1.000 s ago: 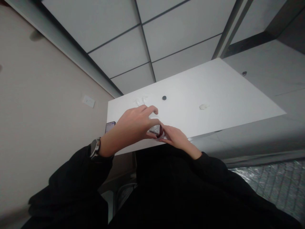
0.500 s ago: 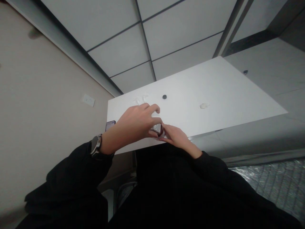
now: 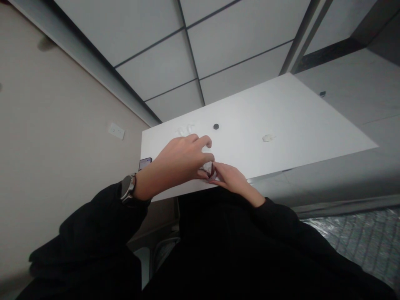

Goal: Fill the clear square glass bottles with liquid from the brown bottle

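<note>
Close to the near edge of the white table point(image 3: 306, 121), both hands meet at a small object with a shiny, pale face and a dark reddish side point(image 3: 207, 167). Its exact kind is hard to make out, since fingers cover much of it. My left hand point(image 3: 184, 156), with a watch on the wrist, reaches over it from the left. Thumb and index finger grip its pale part, while another finger curls above. From the right, my right hand point(image 3: 231, 178) pinches the reddish side between thumb and fingers.
A phone point(image 3: 145, 163) lies by the table's left edge, partly behind my left forearm. Clear plastic pieces point(image 3: 186, 130) lie beyond my left hand. A dark round disc point(image 3: 216, 126) and a crumpled clear scrap point(image 3: 268, 138) are farther right. Cabinet doors point(image 3: 243, 54) stand behind.
My left hand and wrist have shifted very slightly right, and the pale face of the held object is tilted a little differently. My right hand stays in place.
</note>
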